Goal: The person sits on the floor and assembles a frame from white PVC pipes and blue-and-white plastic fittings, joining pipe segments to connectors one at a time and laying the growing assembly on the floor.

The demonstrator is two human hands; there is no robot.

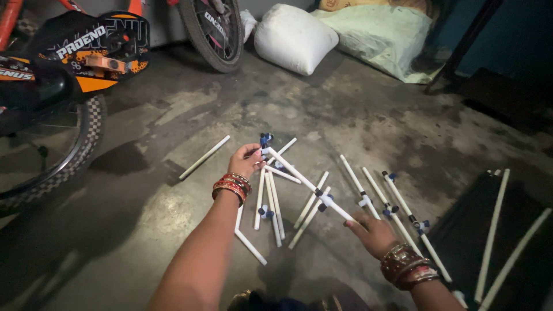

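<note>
Left hand (246,161) grasps rod (299,177) | right hand (373,231) grips its far end | risk: you snag the pile (276,207) beneath rod, scattering it.

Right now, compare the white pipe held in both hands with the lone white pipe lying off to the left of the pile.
The held pipe is lifted at a slant between the left hand and the right hand; the lone pipe lies flat on the concrete floor, untouched. The held pipe carries dark blue connectors along it; the lone pipe looks bare. The held pipe crosses over the pile; the lone pipe lies apart. Both are slim, white and straight.
</note>
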